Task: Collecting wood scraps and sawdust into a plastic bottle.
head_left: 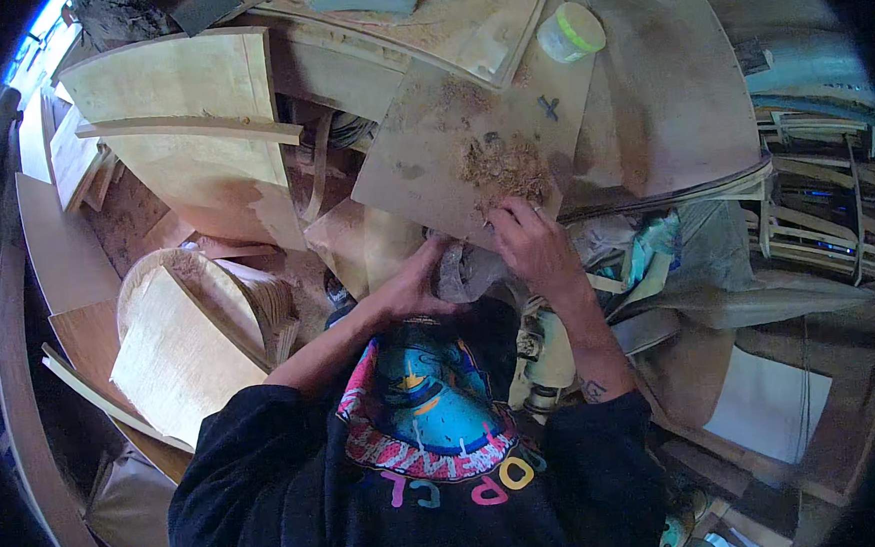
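Observation:
My left hand is wrapped round a clear, crinkled plastic bag or cup, held just below the near edge of a flat board. At that edge my right hand has its fingers curled together, touching the near side of a heap of brown shavings or sawdust. Whatever lies between those fingertips is too small or hidden to make out. A small dark cross-shaped piece rests on the board beyond the heap.
A white tub with a yellow-green lid stands at the far right of the board. Curved plywood panels and a stack of cut wood pieces lie to the left. Wooden frames and a white sheet are on the right.

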A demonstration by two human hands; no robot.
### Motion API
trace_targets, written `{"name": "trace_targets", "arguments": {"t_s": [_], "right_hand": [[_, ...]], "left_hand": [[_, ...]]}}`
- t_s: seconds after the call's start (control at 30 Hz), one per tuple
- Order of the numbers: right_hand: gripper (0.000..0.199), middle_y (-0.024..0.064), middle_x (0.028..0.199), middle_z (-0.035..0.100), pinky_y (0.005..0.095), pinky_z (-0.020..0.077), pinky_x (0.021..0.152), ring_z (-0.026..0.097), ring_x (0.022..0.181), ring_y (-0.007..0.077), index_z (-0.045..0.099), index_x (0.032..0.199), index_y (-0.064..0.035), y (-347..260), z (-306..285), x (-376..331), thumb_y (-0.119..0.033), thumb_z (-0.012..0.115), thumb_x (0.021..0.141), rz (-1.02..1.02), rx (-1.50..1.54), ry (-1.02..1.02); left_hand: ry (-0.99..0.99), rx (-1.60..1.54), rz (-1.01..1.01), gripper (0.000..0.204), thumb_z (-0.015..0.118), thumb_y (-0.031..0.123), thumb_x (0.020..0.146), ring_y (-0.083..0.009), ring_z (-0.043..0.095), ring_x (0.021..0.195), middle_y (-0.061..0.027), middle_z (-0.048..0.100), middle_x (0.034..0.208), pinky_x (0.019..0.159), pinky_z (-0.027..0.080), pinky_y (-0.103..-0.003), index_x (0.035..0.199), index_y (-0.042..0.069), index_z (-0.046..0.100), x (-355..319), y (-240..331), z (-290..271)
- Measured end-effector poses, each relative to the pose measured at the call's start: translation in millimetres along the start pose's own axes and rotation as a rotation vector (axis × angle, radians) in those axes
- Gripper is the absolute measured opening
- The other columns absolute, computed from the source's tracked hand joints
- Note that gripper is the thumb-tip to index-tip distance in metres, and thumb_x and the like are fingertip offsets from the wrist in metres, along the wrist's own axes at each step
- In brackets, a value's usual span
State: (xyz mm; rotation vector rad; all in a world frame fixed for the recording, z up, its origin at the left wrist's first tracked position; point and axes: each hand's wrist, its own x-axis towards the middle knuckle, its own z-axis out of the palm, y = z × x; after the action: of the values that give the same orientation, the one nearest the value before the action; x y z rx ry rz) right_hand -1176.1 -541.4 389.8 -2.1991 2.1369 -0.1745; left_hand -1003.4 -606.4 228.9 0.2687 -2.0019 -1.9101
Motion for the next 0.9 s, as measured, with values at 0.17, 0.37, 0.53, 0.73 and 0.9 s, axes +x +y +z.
{"name": "trace_targets", "arguments": {"t_s": [0.17, 0.37, 0.53, 0.73, 0.9], "right_hand": [[0.026, 0.0135, 0.096, 0.055, 0.0390, 0.0521, 0.077, 0.060, 0.091, 0.0316, 0.055, 0.099, -0.0053, 1, 2, 4, -0.009, 0.066, 0.076, 0.022, 0.007, -0.051], [0.021, 0.0132, 0.092, 0.056, 0.0409, 0.0526, 0.071, 0.061, 0.084, 0.0325, 0.057, 0.096, -0.0050, 3, 2, 1, -0.007, 0.064, 0.077, 0.023, 0.113, 0.052], [0.016, 0.0143, 0.093, 0.060, 0.0392, 0.0516, 0.073, 0.062, 0.087, 0.0324, 0.060, 0.093, -0.0015, -33, -12, -12, -0.006, 0.063, 0.078, 0.115, 0.464, 0.076], [0.016, 0.0148, 0.096, 0.064, 0.0378, 0.0511, 0.078, 0.063, 0.091, 0.0306, 0.065, 0.098, -0.0002, -29, 2, -29, -0.006, 0.063, 0.083, 0.134, 0.442, 0.148], [0.018, 0.0159, 0.100, 0.061, 0.0396, 0.0498, 0.076, 0.061, 0.090, 0.0354, 0.064, 0.103, -0.0017, 4, -10, -26, -0.008, 0.059, 0.087, 0.442, 0.338, 0.197]], "left_hand": [[0.010, -0.146, -0.052, 0.094, 0.088, 0.023, 0.058, -0.0230, 0.048, 0.115, -0.0135, 0.050, 0.123, 0.100, 0.039, -0.037, 0.132, 0.001, 0.034, -5, -9, 4], [0.014, -0.100, -0.050, 0.095, 0.088, 0.023, 0.059, -0.0210, 0.046, 0.116, -0.0106, 0.048, 0.124, 0.100, 0.038, -0.037, 0.133, 0.002, 0.032, -7, -5, 4], [0.047, -0.086, -0.057, 0.099, 0.089, 0.025, 0.057, -0.0210, 0.046, 0.117, -0.0118, 0.048, 0.124, 0.099, 0.039, -0.037, 0.134, 0.000, 0.031, -12, -19, 4], [0.035, -0.013, -0.024, 0.109, 0.090, 0.029, 0.056, -0.0252, 0.042, 0.124, -0.0147, 0.044, 0.132, 0.106, 0.033, -0.037, 0.138, -0.001, 0.025, -10, -7, -6], [0.057, 0.085, -0.044, 0.111, 0.088, 0.035, 0.056, -0.0308, 0.038, 0.128, -0.0189, 0.040, 0.135, 0.108, 0.031, -0.039, 0.140, -0.002, 0.025, -14, 1, -9]]}}
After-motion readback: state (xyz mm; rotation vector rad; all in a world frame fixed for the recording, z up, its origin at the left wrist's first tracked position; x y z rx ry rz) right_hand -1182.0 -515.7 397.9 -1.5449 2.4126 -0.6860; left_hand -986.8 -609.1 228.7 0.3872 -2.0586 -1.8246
